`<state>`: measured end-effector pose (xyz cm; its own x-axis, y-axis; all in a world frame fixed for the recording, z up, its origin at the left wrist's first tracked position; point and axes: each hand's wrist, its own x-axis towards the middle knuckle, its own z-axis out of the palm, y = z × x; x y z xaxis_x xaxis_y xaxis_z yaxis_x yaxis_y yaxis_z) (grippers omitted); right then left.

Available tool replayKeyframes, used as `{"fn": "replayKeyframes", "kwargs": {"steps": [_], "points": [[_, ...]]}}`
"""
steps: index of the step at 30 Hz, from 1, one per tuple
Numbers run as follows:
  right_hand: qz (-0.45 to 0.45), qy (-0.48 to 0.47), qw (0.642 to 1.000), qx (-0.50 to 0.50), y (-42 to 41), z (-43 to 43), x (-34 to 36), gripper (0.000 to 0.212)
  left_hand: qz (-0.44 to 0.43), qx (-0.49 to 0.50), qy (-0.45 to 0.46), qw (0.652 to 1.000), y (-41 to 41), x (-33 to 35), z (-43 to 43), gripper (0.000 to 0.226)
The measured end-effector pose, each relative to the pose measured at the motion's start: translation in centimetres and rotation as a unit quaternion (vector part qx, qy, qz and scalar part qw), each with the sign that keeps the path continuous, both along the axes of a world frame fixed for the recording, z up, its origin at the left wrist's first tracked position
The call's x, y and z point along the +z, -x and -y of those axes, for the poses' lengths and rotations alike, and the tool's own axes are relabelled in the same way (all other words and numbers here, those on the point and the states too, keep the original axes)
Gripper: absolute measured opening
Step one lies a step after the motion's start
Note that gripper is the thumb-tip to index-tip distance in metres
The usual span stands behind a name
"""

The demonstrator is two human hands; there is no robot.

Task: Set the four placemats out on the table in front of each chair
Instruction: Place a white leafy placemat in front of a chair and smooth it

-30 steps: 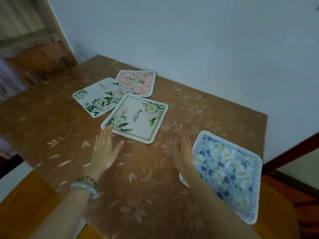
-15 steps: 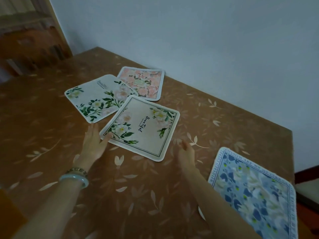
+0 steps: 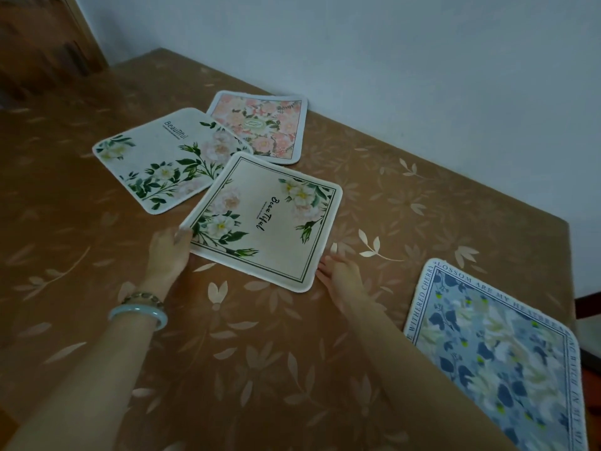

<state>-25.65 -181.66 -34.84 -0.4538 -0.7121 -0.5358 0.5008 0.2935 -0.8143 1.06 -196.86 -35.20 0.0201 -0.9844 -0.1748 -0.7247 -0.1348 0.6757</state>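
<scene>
The cream placemat lies on the desk turned like a diamond. Its far corner overlaps the green-leaf placemat behind it to the left. The pink placemat sits behind it, and the blue placemat lies well apart to its right. The left hand has its grip closed on the cream placemat's left corner, fingertips curled over it. The right hand touches the near-right corner with loosely bent fingers; whether that grip holds, I cannot tell. With a hand on each side, a two-handed lift looks likely.
</scene>
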Motion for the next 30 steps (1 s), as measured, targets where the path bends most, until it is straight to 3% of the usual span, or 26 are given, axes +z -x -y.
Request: {"fn": "replayKeyframes", "kwargs": {"steps": [4,8,13,16,21,26,30], "points": [[-0.002,-0.012,1.000,-0.019,0.3,0.7,-0.4,0.020,-0.048,0.081,-0.035,0.995,-0.2,0.1,1.0,0.049],[-0.129,-0.092,0.987,0.033,0.0,1.7,-1.3,0.021,-0.189,0.162,-0.093,0.964,-0.8,0.0,1.8,0.025],[-0.221,-0.131,0.965,0.043,0.0,1.5,-1.0,0.022,-0.255,0.105,-0.128,0.953,-0.4,0.7,0.7,0.016],[-0.255,-0.112,0.960,0.023,-0.4,0.1,-0.2,0.012,-0.235,0.109,-0.092,0.962,-0.2,1.2,0.1,0.008],[-0.247,-0.083,0.965,0.008,-2.0,-3.1,1.8,0.005,-0.214,0.110,-0.046,0.969,-1.6,3.1,-2.2,0.017],[-0.207,-0.074,0.975,0.015,-4.6,-7.2,4.0,0.021,-0.141,0.111,0.005,0.984,-5.0,5.1,-5.9,0.012],[-0.181,-0.072,0.980,0.049,-6.5,-11.5,5.8,0.024,-0.141,0.130,0.036,0.981,-8.0,6.3,-9.9,0.019]]}}
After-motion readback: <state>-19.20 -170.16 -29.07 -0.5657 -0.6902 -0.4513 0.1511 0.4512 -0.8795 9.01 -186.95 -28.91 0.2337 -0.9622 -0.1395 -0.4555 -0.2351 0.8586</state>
